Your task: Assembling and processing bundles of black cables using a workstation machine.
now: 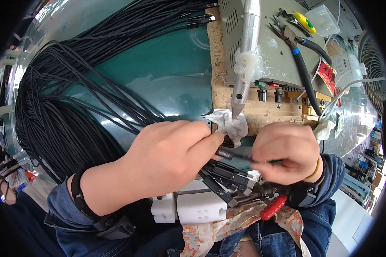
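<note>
A black plug (224, 153) is pinched by the left hand (167, 156) over the lap, just below the iron tip (236, 112). A thin wire (266, 161) is gripped in the closed right hand (287, 152), touching the plug. More cables (64, 98) are spread across the green table (167, 77).

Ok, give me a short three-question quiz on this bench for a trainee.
1. True or false: the left hand grips a bundle of black cables.
2. What hangs just above the hands, its tip at a white rag? A) a silver tool B) a hammer C) a glue bottle
3. What colour is the tool handle below the right hand?

Key: 1 true; 2 A; 3 red.
</note>
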Action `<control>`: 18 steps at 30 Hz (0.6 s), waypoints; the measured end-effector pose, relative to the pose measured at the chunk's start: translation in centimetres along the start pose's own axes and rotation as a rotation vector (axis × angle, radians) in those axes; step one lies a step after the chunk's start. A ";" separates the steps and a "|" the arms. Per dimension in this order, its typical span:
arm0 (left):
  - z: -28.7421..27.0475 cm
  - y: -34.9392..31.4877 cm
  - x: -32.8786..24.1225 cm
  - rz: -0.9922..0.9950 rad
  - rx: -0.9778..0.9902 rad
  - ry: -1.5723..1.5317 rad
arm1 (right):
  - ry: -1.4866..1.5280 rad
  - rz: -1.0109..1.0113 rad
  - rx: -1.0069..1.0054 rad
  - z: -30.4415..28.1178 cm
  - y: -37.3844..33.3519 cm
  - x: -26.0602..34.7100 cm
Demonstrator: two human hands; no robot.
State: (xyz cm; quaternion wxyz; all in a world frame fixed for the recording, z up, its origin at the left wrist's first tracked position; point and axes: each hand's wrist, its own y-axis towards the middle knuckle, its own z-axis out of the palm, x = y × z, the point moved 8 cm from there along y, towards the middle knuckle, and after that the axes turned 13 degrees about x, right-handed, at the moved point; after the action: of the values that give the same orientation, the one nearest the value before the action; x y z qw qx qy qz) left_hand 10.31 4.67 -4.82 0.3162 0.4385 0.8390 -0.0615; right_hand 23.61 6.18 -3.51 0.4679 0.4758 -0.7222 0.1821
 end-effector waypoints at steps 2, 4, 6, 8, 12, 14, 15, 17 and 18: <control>-0.2 -0.3 -0.3 -0.009 0.004 0.018 | -0.039 0.031 -0.032 -0.1 -0.2 -0.5; -0.1 -0.4 -0.4 -0.007 0.004 0.047 | 0.088 0.106 -0.016 0.3 -0.2 -1.8; 0.1 -0.5 -0.6 -0.004 0.006 0.103 | 0.152 0.142 -0.006 0.8 -0.1 -2.4; 0.2 -0.3 -0.5 -0.022 0.012 0.124 | 0.569 0.417 -0.127 2.0 -0.7 -4.9; 0.3 0.0 -0.2 -0.084 0.028 0.202 | 0.868 0.572 -0.215 3.0 -1.2 -7.0; 0.3 0.1 0.0 -0.126 0.037 0.267 | 0.913 0.581 -0.228 3.2 -1.1 -7.2; 0.4 0.1 0.0 -0.126 0.037 0.268 | 0.940 0.569 -0.262 3.1 -1.2 -7.2; 0.4 0.1 -0.1 -0.115 0.022 0.308 | 0.992 0.544 -0.329 2.8 -1.3 -7.2; 0.3 0.1 -0.1 -0.110 0.014 0.328 | 0.991 0.543 -0.327 2.8 -1.4 -7.3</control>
State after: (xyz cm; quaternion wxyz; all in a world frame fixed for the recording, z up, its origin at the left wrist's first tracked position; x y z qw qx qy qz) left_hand 10.64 4.56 -4.99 0.1682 0.3983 0.9016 -0.0120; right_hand 24.19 7.32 -11.29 0.7536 0.0536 -0.5320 0.3823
